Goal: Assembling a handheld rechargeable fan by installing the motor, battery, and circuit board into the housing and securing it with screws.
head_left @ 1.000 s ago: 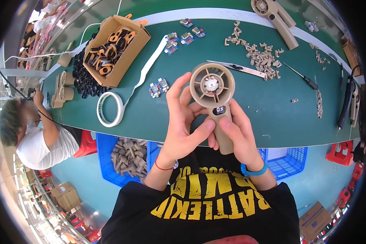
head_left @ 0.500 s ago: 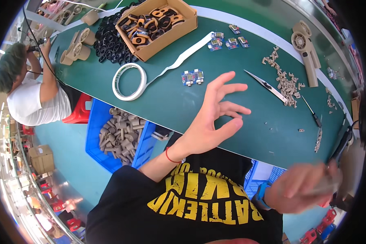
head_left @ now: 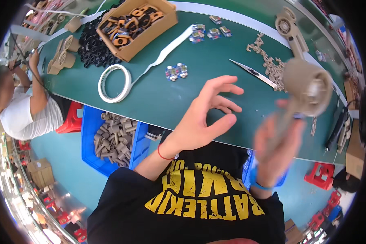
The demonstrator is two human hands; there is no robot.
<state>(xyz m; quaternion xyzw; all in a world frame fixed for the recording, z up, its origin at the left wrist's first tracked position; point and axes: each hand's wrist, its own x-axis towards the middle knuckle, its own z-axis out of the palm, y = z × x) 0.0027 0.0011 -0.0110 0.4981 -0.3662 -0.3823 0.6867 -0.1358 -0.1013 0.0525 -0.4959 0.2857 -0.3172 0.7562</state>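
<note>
My right hand (head_left: 286, 136), blurred by motion, grips a beige hair-dryer-shaped plastic housing (head_left: 309, 87) by its handle. The housing's round, open head points up, above the right part of the table. My left hand (head_left: 209, 116) hovers over the table's near edge with fingers apart and nothing in them. Beyond it, two small blue circuit boards (head_left: 176, 71) lie side by side. Tweezers (head_left: 253, 74) rest between my hands, their rear end by a heap of small beige plastic parts (head_left: 270, 61). The held housing hides part of the table behind it.
A roll of white tape (head_left: 103, 83) has a strip pulled out toward more circuit boards (head_left: 213, 33). A cardboard box (head_left: 150, 36) of black and orange rings stands beside loose black rings (head_left: 94, 44). More housings (head_left: 286, 30) lie far right. A blue bin (head_left: 140, 142) holds beige parts. Someone sits far left.
My right hand has risen from the lower right and now brings the beige housing over the table. My left hand stays open, nearly in place. The view has shifted slightly to the right.
</note>
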